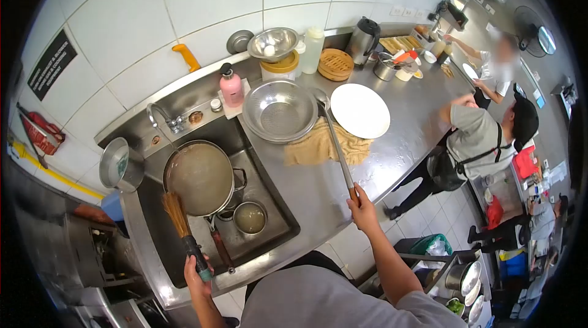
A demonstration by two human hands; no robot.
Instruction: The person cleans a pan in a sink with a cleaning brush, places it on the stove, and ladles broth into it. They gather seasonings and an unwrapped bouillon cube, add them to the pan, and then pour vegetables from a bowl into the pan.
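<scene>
Over the near side of the sink (pixel 278 218), the left hand (pixel 199 274) is closed around the dark handle of a straw-coloured bristle brush (pixel 177 214), its bristles pointing away from the body and lying beside the near rim of a large pot (pixel 199 175); whether they touch that rim, I cannot tell. The pot sits in the sink, filled with cloudy, brownish liquid, below the curved faucet (pixel 153 116). Just beside it are a small round pan (pixel 250 218) holding murky liquid and a reddish-brown handle (pixel 219 245) slanting toward the sink's front. Above the steel counter (pixel 398 138), the right hand (pixel 364 210) grips the wooden end of a long metal ladle (pixel 339 147), whose shaft crosses over a tan cloth (pixel 303 147) and whose bowl lies between a perforated metal colander (pixel 280 110) and a white plate (pixel 360 110). Behind the colander stands a pink pump bottle (pixel 231 86), near the wall. Farther right, a person in a black cap (pixel 525 120) stands beside the counter
</scene>
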